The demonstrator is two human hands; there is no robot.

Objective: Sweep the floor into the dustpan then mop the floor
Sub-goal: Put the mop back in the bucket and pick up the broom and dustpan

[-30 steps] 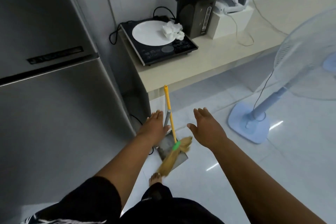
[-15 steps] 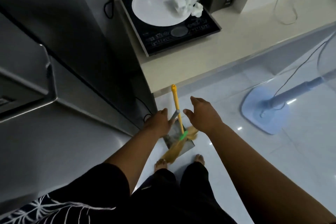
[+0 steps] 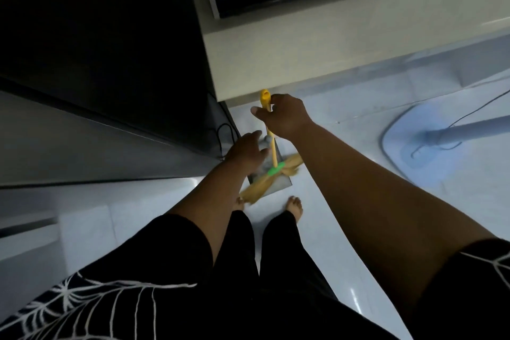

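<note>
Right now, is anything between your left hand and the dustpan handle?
Nothing visible. The left hand is right at the grey dustpan handle; the broom stick, gripped by the right hand, stands just beyond it.

**A:** Where do we find the broom?

**B:** We see it standing nearly upright on the pale tiled floor. Our right hand grips the top of its yellow handle. A green collar joins the handle to straw-coloured bristles, which splay toward our feet.

**A:** And the dustpan?

**B:** We see a grey pan down on the floor with the bristles lying across it. Its grey handle rises just beside the yellow one, close to the fingers of our left hand.
</note>
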